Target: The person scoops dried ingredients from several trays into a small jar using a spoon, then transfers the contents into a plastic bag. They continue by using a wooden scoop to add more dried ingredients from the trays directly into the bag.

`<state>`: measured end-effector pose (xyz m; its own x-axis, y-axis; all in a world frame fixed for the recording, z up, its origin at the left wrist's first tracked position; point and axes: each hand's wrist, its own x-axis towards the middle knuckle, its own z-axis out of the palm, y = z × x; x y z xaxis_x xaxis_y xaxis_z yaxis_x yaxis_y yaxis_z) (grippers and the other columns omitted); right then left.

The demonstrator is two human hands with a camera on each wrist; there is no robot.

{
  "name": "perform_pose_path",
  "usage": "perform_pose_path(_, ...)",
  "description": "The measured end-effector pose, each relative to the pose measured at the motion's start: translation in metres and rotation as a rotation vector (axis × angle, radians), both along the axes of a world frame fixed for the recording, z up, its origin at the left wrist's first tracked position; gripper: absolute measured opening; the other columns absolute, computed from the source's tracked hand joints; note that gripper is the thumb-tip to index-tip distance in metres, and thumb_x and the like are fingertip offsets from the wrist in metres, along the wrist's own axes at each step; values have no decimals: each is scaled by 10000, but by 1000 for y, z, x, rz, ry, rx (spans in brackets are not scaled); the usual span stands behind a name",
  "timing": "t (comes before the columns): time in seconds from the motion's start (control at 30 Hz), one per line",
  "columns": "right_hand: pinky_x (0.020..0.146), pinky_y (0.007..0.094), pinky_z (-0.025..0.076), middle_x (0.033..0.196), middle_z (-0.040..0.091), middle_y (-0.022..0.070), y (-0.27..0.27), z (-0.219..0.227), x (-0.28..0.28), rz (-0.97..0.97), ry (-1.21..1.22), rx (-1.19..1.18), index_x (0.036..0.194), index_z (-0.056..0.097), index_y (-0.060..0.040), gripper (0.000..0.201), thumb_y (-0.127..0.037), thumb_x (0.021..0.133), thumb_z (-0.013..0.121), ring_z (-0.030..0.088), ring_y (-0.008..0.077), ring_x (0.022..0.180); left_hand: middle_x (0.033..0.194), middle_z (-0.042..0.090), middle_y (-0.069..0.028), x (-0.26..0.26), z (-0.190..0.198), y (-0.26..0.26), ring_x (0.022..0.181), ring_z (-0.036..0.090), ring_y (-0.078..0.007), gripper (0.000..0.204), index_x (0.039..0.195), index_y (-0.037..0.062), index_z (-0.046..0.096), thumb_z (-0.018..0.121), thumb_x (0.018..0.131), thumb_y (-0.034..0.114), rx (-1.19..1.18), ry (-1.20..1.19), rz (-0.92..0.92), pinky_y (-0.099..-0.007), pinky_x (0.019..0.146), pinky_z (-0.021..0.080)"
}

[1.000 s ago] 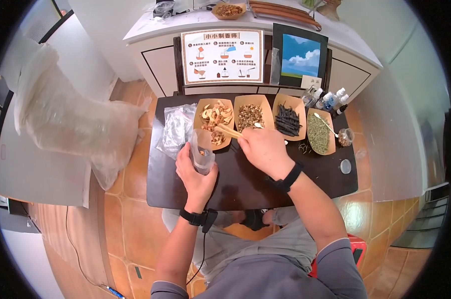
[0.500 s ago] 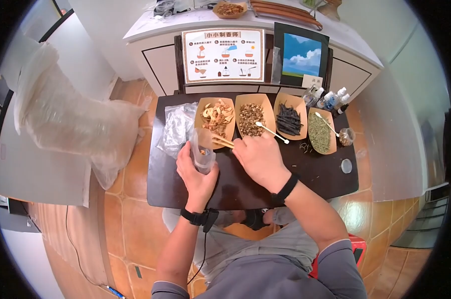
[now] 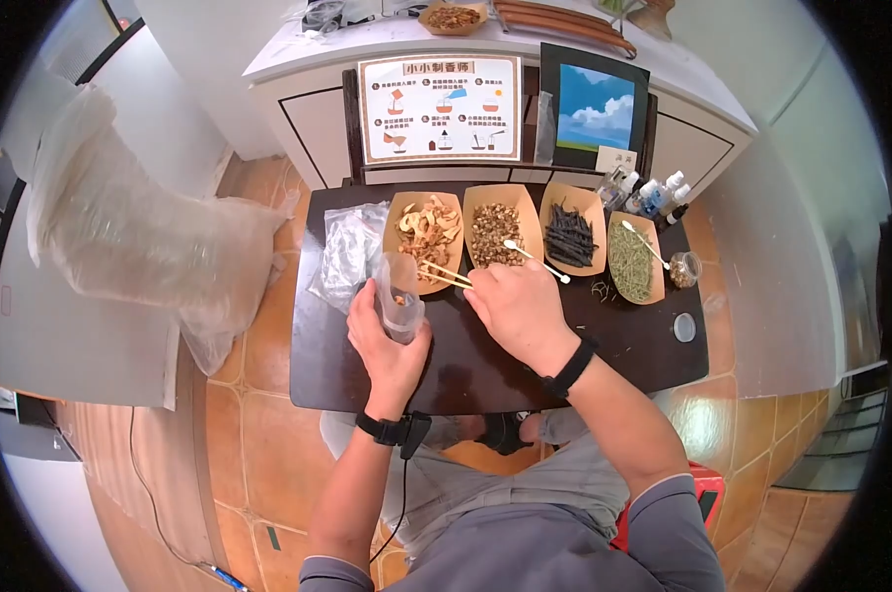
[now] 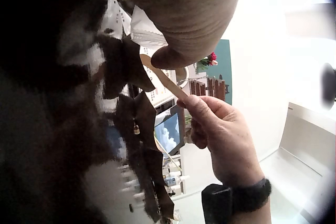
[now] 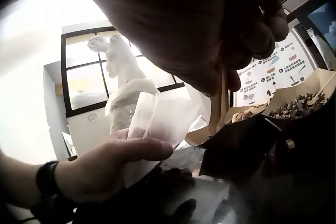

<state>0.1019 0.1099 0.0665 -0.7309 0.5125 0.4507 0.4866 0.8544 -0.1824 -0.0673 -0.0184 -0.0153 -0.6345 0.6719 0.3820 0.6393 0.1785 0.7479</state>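
Remotely, I watched a person's left hand at nine o'clock on the dark table, fingers curled round a translucent cup. At the cup's three o'clock, the right hand pinched wooden tongs pointing to ten o'clock, their tips at the near end of a paper tray of dried slices. Whether those tips gripped anything, I couldn't quite tell. At the tongs' two o'clock, a white stick crossed a second tray.

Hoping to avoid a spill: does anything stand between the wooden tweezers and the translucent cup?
No separate object visibly stands between the wooden tweezers in the right hand and the translucent cup in the left hand. Only the cup's own raised side does; the tweezers may need to clear it.
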Motion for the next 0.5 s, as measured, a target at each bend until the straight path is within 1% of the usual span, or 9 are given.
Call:
perform_pose_path(0.07, 730, 423, 508, 761, 653, 53, 1, 2, 0, -18, -15, 31, 867, 669, -110, 188, -249, 942, 772, 679, 289, 722, 1500, 513, -210, -1, 1, 0, 1416, 475, -401, 896, 1573, -6, 435, 843, 783, 110, -13, 8, 0, -510, 1210, 358)
perform_pose_path(0.2, 728, 423, 508, 754, 655, 60, 3, 8, 5, -56, 11, 26, 859, 672, -107, 189, -245, 951, 763, 678, 296, 726, 1495, 515, -212, -1, 0, -1, 1411, 481, -404, 895, 1569, -12, 437, 843, 781, 109, -6, 2, -4, -514, 1209, 360)
perform_pose_path(0.27, 718, 428, 512, 756, 668, 65, 4, 7, 6, -130, 58, -14, 851, 672, -101, 198, -244, 959, 757, 688, 297, 734, 1493, 515, -213, 0, 1, 0, 1408, 483, -405, 896, 1569, -13, 436, 844, 780, 108, -6, -3, -4, -515, 1210, 360)
perform_pose_path(0.3, 718, 428, 512, 756, 668, 65, 5, 8, 7, -130, 58, -14, 851, 672, -101, 198, -244, 959, 757, 688, 297, 734, 1492, 516, -213, 0, 1, 0, 1408, 483, -406, 895, 1569, -12, 437, 844, 780, 107, -3, -4, -5, -515, 1210, 360)
perform_pose_path(0.37, 709, 439, 520, 761, 687, 72, 6, 8, 8, -192, 85, -97, 850, 670, -94, 202, -240, 966, 750, 699, 302, 746, 1492, 516, -213, -1, 1, 0, 1408, 482, -406, 895, 1569, -10, 437, 845, 780, 105, -1, -5, -5, -516, 1210, 360)
perform_pose_path(0.5, 698, 447, 526, 765, 698, 76, 7, 2, 4, -181, 99, -108, 853, 670, -93, 206, -247, 968, 744, 704, 309, 747, 1492, 515, -212, 0, 1, 0, 1410, 480, -405, 896, 1570, -7, 437, 845, 779, 103, -4, 1, -6, -515, 1211, 359)
